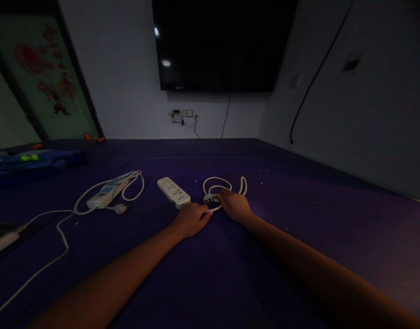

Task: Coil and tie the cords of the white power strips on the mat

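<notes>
A white power strip (173, 192) lies on the dark purple floor mat (210, 274), its white cord (223, 185) coiled to its right. My left hand (192, 218) rests on the mat just behind the strip's near end, over the cord where it leaves the strip. My right hand (234, 204) lies on the coiled cord, fingers touching the plug (209, 198). Whether either hand grips the cord is unclear in the dim light.
A second white power strip (107, 193) with its own cord and plug (119, 209) lies to the left. Blue bedding (31, 162) sits at far left. A dark wall-mounted screen (220, 43) hangs ahead, above wall sockets (184, 114).
</notes>
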The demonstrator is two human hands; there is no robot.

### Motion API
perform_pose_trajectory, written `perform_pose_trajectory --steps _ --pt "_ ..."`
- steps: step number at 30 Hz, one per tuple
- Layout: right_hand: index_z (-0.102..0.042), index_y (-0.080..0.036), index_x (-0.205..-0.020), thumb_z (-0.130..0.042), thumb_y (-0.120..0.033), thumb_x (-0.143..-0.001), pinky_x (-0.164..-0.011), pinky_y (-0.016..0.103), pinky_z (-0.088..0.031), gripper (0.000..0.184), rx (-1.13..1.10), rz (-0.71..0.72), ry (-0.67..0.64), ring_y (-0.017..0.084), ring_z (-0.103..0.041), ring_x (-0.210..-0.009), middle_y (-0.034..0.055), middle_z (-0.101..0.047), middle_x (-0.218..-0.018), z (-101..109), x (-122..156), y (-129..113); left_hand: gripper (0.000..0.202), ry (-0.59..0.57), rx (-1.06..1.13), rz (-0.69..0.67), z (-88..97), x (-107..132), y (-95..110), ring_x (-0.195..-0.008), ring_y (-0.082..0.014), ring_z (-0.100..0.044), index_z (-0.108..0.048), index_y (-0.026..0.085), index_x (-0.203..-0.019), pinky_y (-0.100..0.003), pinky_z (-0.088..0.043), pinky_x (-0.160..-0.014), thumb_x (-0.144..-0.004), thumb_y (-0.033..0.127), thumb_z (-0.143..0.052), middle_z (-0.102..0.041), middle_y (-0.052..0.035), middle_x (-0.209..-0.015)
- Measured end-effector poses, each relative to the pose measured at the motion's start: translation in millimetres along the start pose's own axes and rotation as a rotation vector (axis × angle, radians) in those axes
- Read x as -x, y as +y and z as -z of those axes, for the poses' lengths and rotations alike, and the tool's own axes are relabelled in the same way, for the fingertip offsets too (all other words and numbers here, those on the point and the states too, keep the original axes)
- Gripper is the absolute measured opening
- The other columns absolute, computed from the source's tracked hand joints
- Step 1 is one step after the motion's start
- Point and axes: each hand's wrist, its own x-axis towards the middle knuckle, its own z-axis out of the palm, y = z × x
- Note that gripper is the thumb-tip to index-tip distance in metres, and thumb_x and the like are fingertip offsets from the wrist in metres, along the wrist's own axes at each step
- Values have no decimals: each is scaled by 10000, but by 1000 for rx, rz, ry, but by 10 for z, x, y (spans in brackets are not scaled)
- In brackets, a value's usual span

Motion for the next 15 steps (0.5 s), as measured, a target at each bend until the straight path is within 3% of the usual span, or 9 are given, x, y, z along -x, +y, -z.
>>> perform_pose_trajectory --steps 15 --pt "-570 -170 -1000 -180 -388 -932 -661 242 -396 451 -19 15 22 189 -594 -887 94 -620 -1001 -23 -4 16 370 27 -49 -42 9 -1 6 -578 -140 -541 -582 160 -693 -254 -338 -566 -881 362 -335 -587 -24 -602"
